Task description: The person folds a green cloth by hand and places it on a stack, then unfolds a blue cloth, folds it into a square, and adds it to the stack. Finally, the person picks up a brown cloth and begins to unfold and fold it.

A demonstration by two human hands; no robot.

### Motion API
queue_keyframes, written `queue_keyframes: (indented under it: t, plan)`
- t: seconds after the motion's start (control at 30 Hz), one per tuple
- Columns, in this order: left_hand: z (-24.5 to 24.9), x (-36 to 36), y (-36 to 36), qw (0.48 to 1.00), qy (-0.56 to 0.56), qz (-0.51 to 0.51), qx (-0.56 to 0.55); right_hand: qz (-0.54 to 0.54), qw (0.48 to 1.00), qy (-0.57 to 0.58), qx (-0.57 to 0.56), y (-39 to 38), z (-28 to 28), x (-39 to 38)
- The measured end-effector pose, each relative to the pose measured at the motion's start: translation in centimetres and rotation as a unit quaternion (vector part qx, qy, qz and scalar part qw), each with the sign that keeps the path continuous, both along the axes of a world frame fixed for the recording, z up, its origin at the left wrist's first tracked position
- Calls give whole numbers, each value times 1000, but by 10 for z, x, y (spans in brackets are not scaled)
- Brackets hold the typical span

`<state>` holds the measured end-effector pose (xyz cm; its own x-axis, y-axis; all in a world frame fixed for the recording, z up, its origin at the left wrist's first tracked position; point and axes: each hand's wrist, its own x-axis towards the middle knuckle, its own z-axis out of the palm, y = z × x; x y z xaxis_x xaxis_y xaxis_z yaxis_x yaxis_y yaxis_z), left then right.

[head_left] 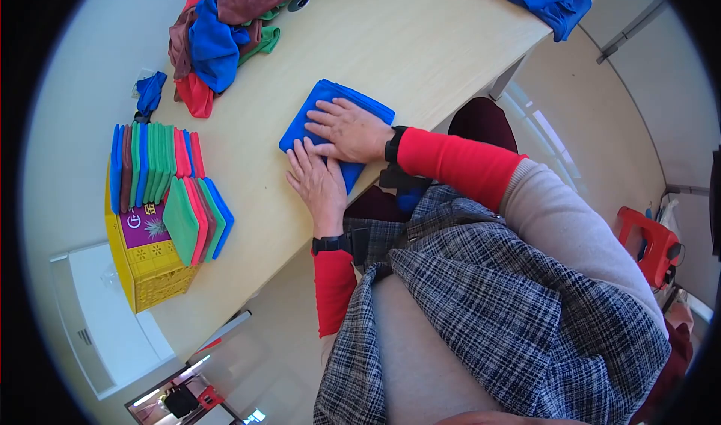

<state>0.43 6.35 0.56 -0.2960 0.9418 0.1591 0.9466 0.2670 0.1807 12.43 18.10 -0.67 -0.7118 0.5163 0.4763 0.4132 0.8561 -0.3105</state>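
Observation:
A blue cloth (360, 100), partly folded into layers, lies on the pale wooden table near its front edge. My right hand (351, 130) rests flat on the cloth's upper middle with the fingers stretched out. Lower on the cloth, my left hand (319, 181) presses at its near left edge, fingers extended and close to the right thumb. A corner of the cloth points toward my lap below the hands. Part of the cloth is hidden under both palms.
Folded cloths (154, 162) in green, red, blue and brown stand in rows on and beside a yellow box (161, 278) at the left. A heap of crumpled cloths (218, 38) lies at the back left, and blue fabric (537, 0) at the far right corner. A red stool (647, 246) stands on the floor.

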Motion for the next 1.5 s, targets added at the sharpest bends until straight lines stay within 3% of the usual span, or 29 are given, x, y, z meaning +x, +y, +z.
queue_keyframes:
  t: [0.17,0.37,0.47,0.7,0.83,0.93,1.07,1.37,1.5]
  plan:
    - [0,2,-1,1000,28,-3,6,-44,997,-53,27,25,4,6]
    - [8,8,-24,998,19,-59,28,-67,992,-76,-73,54,6,17]
    - [24,27,-35,988,14,-146,38,-82,990,-78,-90,45,3,22]
    - [19,11,-40,984,12,-164,72,-105,987,-72,-100,13,6,48]
    - [17,12,-42,983,-6,-164,87,-66,993,-10,-100,-14,31,82]
    - [11,15,-42,981,-16,-165,96,60,996,-66,-2,-29,42,95]
    - [12,14,-39,981,-11,-162,109,114,987,-114,5,-29,45,85]
    - [18,20,-43,984,-12,-148,100,125,982,-131,55,-1,50,86]
    - [21,23,-42,985,0,-139,98,144,973,-107,144,1,71,88]
